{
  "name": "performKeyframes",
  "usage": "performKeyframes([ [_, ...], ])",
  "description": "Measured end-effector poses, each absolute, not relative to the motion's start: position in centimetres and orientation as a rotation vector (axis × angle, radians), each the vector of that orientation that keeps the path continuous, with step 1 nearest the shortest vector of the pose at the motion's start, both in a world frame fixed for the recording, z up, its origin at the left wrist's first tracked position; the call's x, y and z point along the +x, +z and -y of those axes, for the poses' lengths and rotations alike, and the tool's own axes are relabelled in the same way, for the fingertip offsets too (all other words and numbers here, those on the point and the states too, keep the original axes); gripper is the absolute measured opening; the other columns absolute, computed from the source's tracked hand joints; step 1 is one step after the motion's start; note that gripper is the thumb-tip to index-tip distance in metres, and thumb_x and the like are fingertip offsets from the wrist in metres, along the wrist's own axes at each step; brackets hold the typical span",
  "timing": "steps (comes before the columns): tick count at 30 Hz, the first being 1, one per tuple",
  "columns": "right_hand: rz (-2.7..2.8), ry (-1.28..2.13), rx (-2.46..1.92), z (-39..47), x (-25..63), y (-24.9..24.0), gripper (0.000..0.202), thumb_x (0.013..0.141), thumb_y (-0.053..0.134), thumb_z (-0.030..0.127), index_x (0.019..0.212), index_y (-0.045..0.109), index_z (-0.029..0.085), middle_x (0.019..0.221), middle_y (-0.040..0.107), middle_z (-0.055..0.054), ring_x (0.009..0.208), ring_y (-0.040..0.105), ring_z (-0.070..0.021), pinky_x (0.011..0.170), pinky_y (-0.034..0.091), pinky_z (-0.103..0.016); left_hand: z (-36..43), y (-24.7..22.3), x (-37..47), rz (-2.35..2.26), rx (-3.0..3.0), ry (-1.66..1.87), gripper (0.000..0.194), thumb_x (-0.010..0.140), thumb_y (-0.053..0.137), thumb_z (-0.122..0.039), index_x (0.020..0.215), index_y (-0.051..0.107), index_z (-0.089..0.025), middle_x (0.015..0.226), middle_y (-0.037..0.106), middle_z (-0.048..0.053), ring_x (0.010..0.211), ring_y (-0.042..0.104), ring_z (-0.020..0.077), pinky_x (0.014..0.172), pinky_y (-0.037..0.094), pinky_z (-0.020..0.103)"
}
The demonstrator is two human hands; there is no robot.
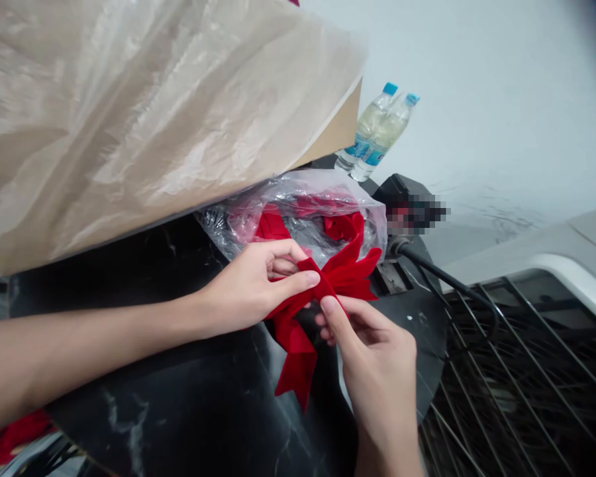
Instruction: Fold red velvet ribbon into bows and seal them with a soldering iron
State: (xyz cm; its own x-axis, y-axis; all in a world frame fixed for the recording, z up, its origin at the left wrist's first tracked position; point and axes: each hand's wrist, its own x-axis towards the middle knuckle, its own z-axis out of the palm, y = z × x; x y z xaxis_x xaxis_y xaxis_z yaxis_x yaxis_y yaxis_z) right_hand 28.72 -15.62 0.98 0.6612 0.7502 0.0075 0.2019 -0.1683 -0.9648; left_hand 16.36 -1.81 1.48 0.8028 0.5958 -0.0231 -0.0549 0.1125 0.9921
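Note:
Between my two hands is a red ribbon bow [295, 354] of velvety cloth, its notched tail hanging down and its loops spread to the upper right. My left hand [263, 281] pinches the bow's middle strip between thumb and fingers. Just below and to the right, my right hand [372, 351] closes thumb and fingers on the lower end of the same strip. Right behind the bow lies a clear plastic bag [298, 185] with more red ribbon pieces [273, 222] inside. The fingers partly hide the bow's centre.
Below is a black marbled tabletop [179, 411]. A large plastic-covered box [153, 119] stands at the upper left. Two water bottles [377, 132] are at the back. On the right are a black cable [447, 271] and a wire-grilled appliance [516, 344]. Red cloth [17, 434] shows lower left.

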Motion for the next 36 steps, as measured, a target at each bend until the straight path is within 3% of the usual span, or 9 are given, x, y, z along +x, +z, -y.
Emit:
performKeyframes([
  [8,0.756,0.550,-1.674,15.5,28.1,1.0,0.022,0.084,0.081,0.042,0.086,0.081,0.020,0.070,0.076,-0.003,0.060,0.069,-0.0146,0.059,0.059,-0.023,2.1,1.6,16.1,-0.519,1.375,0.570,0.022,0.085,0.080,-0.031,0.096,0.067,-0.017,0.090,0.076,0.003,0.083,0.075,0.0196,0.079,0.060,0.028],
  [18,0.830,0.549,-1.664,15.2,27.8,1.2,0.025,0.090,0.074,0.044,0.086,0.076,0.019,0.077,0.076,-0.005,0.069,0.070,-0.0173,0.065,0.059,-0.027,2.7,1.8,15.8,-0.490,1.514,0.697,0.012,0.089,0.074,-0.024,0.098,0.067,-0.018,0.094,0.074,0.002,0.090,0.073,0.0175,0.085,0.058,0.024],
  [23,0.843,0.583,-1.642,15.2,27.7,1.1,0.027,0.092,0.072,0.045,0.086,0.074,0.019,0.068,0.069,-0.001,0.058,0.063,-0.0138,0.057,0.053,-0.024,2.8,1.7,15.7,-0.474,1.557,0.725,0.008,0.092,0.071,-0.021,0.100,0.068,-0.020,0.096,0.074,0.000,0.092,0.072,0.0151,0.087,0.056,0.021],
  [28,0.820,0.605,-1.629,15.3,27.6,1.1,0.027,0.091,0.073,0.046,0.085,0.074,0.020,0.069,0.068,0.000,0.053,0.056,-0.0102,0.053,0.048,-0.021,2.8,1.7,15.7,-0.502,1.562,0.731,0.009,0.092,0.071,-0.023,0.101,0.069,-0.020,0.097,0.074,0.000,0.093,0.072,0.0152,0.087,0.055,0.020],
  [36,0.816,0.600,-1.637,15.1,27.6,1.1,0.026,0.092,0.073,0.045,0.086,0.074,0.019,0.069,0.069,0.000,0.056,0.059,-0.0106,0.056,0.050,-0.021,2.8,1.8,15.8,-0.526,1.406,0.675,0.012,0.089,0.076,-0.025,0.097,0.069,-0.019,0.094,0.077,0.000,0.086,0.075,0.0172,0.078,0.060,0.022],
])
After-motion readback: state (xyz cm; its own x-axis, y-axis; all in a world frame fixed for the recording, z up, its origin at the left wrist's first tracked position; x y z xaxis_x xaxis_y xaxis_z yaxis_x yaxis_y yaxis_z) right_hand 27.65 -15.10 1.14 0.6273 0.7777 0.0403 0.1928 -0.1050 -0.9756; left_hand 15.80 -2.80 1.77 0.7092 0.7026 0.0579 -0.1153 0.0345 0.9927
